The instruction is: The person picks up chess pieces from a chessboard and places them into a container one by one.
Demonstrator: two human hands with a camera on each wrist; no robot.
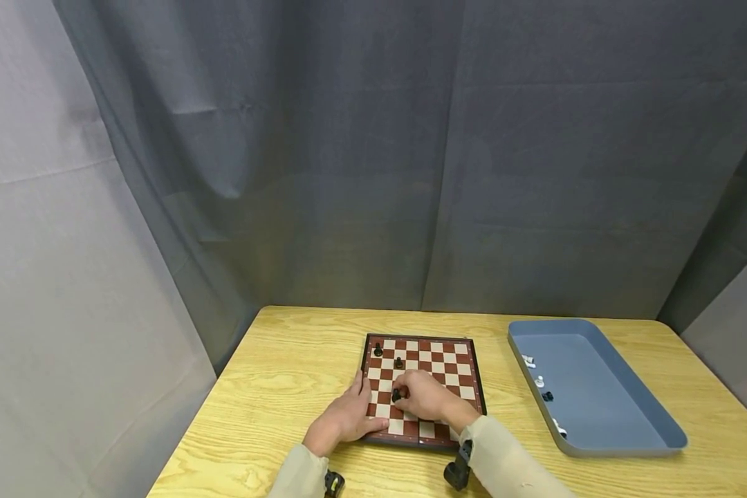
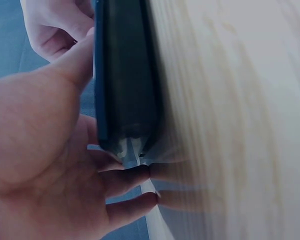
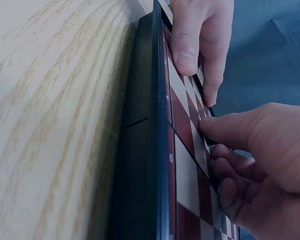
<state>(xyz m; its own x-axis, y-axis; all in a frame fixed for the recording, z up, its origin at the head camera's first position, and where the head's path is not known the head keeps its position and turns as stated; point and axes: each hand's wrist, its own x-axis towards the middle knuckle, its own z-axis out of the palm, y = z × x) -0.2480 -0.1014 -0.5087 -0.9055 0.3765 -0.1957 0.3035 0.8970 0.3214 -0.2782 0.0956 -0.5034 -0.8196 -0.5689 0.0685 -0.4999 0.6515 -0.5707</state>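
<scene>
A chessboard (image 1: pixel 442 363) with red-brown and cream squares and a dark rim lies flat at the near middle of the desk (image 1: pixel 286 366). The right hand (image 1: pixel 428 395) reaches over it from the near right side, its thumb and forefinger pinching a black chess piece (image 1: pixel 396 395) above the left half; whether the base touches a square cannot be told. The remaining fingers curl in towards the palm, close over the squares. The left hand (image 1: pixel 346 413) rests at the board's near left corner with its fingers extended and its thumb spread apart from them. That thumb lies on top of the squares, while the fingers run along the left edge, and in the left wrist view some fingertips reach down to the desk.

Farther away on the board, one dark piece (image 1: pixel 378 350) stands near the far left corner, and another black pawn (image 1: pixel 398 362) stands a little to its right and nearer.

Right of the board, well apart from it, sits a blue-grey tray (image 1: pixel 604 394). Along its left wall lie white pieces (image 1: pixel 539 381) and a small black piece (image 1: pixel 548 396). Beyond the far edge of the desk hangs a dark grey curtain (image 1: pixel 373 152), with paler cloth (image 1: pixel 68 277) on the left.
</scene>
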